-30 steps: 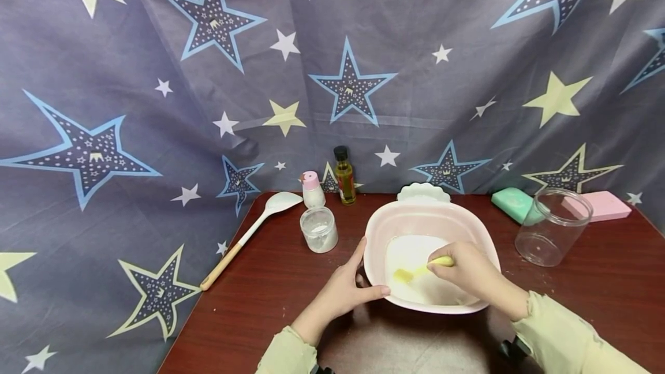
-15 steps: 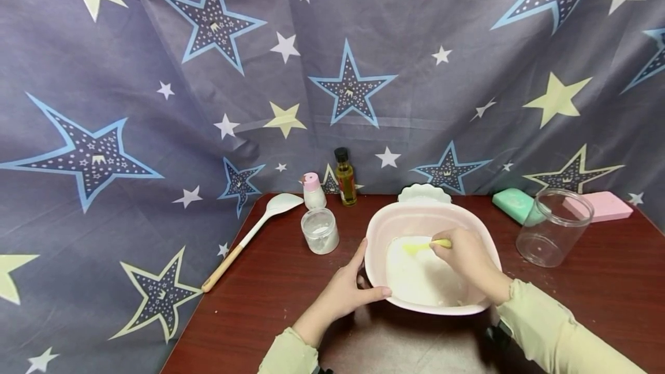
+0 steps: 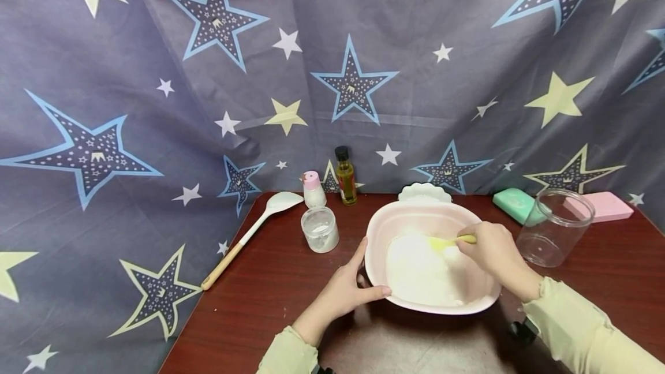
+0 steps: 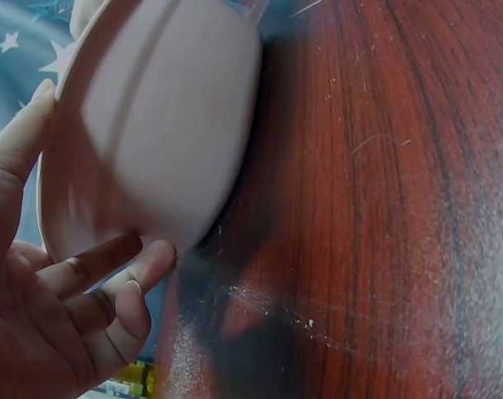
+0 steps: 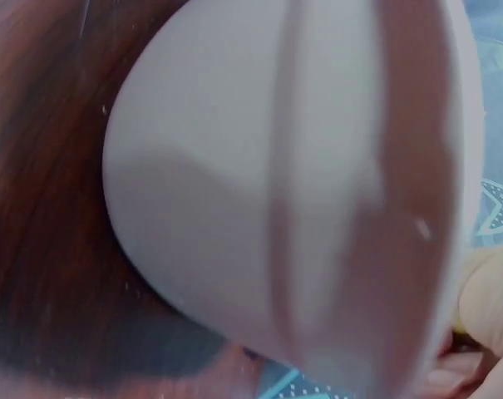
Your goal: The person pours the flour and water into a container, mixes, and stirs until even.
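Observation:
A pink basin (image 3: 379, 229) sits on the table, white material (image 3: 415, 270) spread over its bottom. My left hand (image 3: 340, 290) holds the basin's left side, thumb on the near rim. In the left wrist view, bent fingers (image 4: 110, 278) lie against the basin's outer wall (image 4: 184, 108). Over the right part of the basin, my right hand (image 3: 493, 250) pinches a small yellow tool with a flat, wider end (image 3: 439, 243). That end touches the white material near the far side. The right wrist view shows mostly the basin's outside (image 5: 209, 166), the hand partly cut off at lower right.
Left of the basin are an open clear jar (image 3: 319, 235) of white powder, a pink-capped shaker (image 3: 313, 189), an oil bottle (image 3: 346, 178) and a long white ladle (image 3: 254, 229). A scalloped white dish (image 3: 423, 192) stands behind; a large clear jar (image 3: 548, 241) and green (image 3: 514, 204) and pink blocks (image 3: 605, 206) right.
My right hand has swept the yellow tool from the near-left part of the basin to the far side, then rightward. The left hand and the basin have stayed in place.

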A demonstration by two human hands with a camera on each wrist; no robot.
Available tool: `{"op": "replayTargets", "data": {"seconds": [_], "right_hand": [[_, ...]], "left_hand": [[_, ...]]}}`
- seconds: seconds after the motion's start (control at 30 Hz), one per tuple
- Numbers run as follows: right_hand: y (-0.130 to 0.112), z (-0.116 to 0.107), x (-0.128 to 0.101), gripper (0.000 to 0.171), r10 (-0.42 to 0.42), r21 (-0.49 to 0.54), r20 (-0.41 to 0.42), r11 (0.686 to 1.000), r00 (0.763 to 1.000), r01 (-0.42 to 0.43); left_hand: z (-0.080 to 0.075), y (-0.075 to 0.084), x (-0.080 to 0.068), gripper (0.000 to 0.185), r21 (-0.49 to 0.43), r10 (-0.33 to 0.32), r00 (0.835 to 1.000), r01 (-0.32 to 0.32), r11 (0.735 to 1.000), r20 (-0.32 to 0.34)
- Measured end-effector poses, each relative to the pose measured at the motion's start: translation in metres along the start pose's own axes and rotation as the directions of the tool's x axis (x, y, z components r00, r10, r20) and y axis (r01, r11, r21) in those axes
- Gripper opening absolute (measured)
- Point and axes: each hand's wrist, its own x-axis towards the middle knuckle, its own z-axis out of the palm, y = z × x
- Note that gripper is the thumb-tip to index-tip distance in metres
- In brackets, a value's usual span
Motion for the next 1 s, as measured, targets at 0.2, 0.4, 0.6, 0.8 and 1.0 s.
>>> {"op": "replayTargets", "data": {"seconds": [0.2, 0.4, 0.6, 0.8, 1.0], "right_hand": [[0.009, -0.015, -0.006, 0.005, -0.025, 0.022, 0.057, 0.999, 0.998, 0.024], [0.012, -0.026, -0.013, 0.004, -0.035, 0.040, 0.125, 0.999, 0.992, 0.030], [0.008, -0.036, -0.021, 0.003, -0.036, 0.063, 0.235, 0.998, 0.971, 0.022], [0.003, -0.039, -0.025, 0.003, -0.079, 0.127, 0.347, 0.991, 0.934, 0.037], [-0.005, -0.030, -0.027, 0.005, -0.216, 0.232, 0.324, 0.962, 0.921, 0.144]], "left_hand": [[0.000, 0.000, 0.000, 0.110, 0.020, -0.001, 1.000, 0.001, 1.000, -0.008], [0.000, 0.001, 0.000, 0.110, 0.025, -0.003, 1.000, 0.004, 1.000, -0.008], [0.000, 0.002, 0.000, 0.110, 0.025, -0.003, 1.000, 0.003, 1.000, -0.005], [0.000, 0.003, 0.000, 0.110, 0.029, -0.011, 1.000, 0.011, 1.000, -0.003], [0.000, 0.003, 0.000, 0.110, 0.027, -0.014, 1.000, 0.014, 1.000, -0.003]]}}
